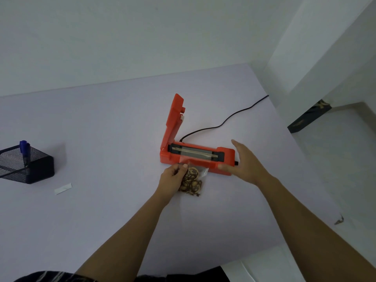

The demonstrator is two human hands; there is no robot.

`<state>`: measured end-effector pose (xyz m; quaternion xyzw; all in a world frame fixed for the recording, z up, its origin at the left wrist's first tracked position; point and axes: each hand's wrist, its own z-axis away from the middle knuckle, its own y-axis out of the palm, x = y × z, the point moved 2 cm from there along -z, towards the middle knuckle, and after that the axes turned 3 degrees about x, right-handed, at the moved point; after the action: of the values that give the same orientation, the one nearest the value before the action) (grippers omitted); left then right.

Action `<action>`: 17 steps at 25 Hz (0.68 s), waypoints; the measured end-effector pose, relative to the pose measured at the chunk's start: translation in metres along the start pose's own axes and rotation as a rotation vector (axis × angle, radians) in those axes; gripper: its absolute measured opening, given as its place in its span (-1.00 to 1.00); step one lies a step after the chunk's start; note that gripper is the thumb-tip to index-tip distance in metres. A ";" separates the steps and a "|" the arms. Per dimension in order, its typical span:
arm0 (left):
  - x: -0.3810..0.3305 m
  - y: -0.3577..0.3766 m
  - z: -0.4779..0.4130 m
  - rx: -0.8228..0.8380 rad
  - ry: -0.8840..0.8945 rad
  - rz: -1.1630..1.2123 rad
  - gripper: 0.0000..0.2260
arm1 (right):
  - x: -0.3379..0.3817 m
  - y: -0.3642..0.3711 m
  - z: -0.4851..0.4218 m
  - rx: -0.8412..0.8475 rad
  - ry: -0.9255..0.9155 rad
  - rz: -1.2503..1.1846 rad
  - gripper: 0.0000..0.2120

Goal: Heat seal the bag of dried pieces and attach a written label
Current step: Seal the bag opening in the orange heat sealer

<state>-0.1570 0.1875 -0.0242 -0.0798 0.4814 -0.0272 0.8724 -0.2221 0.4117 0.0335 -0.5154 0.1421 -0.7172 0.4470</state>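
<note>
- Orange impulse sealer (195,157) sits on the worktop (101,139), lid (173,123) raised, its sealing strip (195,153) running left to right.
- The clear bag of dried pieces (192,183) lies just in front, long axis pointing into the strip, mouth laid across it.
- Left hand (173,177) is nearer, fingers (184,166) pinched on the bag's mouth.
- Right hand (247,162) rests, fingers apart, on the sealer's right end.
- Lowering the lid looks next.
</note>
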 end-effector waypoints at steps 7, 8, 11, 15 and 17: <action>-0.026 0.002 0.008 -0.067 -0.114 -0.041 -0.76 | -0.015 0.018 -0.013 -0.064 -0.013 0.124 0.06; -0.030 0.002 0.007 -0.067 -0.130 -0.063 -0.75 | -0.017 0.019 -0.014 -0.070 -0.011 0.118 0.05; -0.039 -0.001 0.003 -0.082 -0.152 -0.167 -0.71 | -0.019 0.021 -0.015 -0.076 -0.001 0.106 0.05; -0.045 0.000 0.000 -0.102 -0.156 -0.262 -0.78 | -0.019 0.021 -0.015 -0.107 0.002 0.058 0.02; -0.049 0.001 0.002 -0.130 -0.140 -0.309 -0.79 | -0.020 0.021 -0.017 -0.109 0.009 0.058 0.01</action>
<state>-0.1819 0.1949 0.0173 -0.2110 0.4020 -0.1240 0.8823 -0.2248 0.4111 -0.0004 -0.5312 0.1978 -0.6975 0.4383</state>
